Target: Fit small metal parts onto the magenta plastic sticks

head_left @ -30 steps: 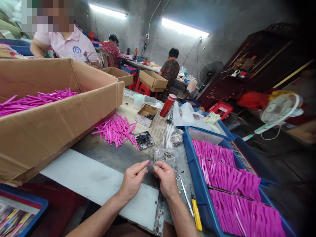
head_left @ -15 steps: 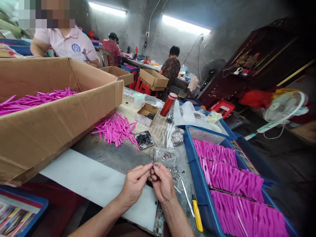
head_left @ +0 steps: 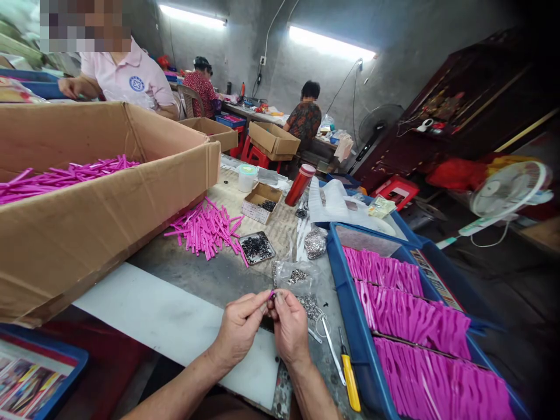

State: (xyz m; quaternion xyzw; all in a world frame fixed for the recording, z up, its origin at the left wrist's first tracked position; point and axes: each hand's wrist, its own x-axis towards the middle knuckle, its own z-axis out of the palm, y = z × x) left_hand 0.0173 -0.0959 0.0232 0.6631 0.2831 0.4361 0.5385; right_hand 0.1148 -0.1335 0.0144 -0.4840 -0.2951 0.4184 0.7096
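My left hand (head_left: 238,329) is closed in a pinch on a small magenta plastic piece (head_left: 272,294), mostly hidden by the fingers. Against its end, my right hand (head_left: 289,326) pinches a tiny dark part (head_left: 274,296) whose kind I cannot make out. The fingertips of both hands nearly meet above the edge of a white board (head_left: 175,315). Beyond them lie a heap of magenta plastic strips (head_left: 205,230) and a shallow dish of small black parts (head_left: 256,248). Small metal parts (head_left: 298,276) rest on a clear bag just past my right hand.
A large cardboard box (head_left: 109,210) of magenta strips stands left. At right, a blue crate (head_left: 356,338) holds rows of magenta pieces, with a yellow-handled screwdriver (head_left: 350,379) beside it. A red flask (head_left: 300,185) and small carton (head_left: 258,211) stand farther back. Several people sit beyond.
My hands stay pinched together in nearly the same place, with the right fingers slightly shifted around the piece. The co-worker at left has raised a hand into view. The camera view has shifted slightly.
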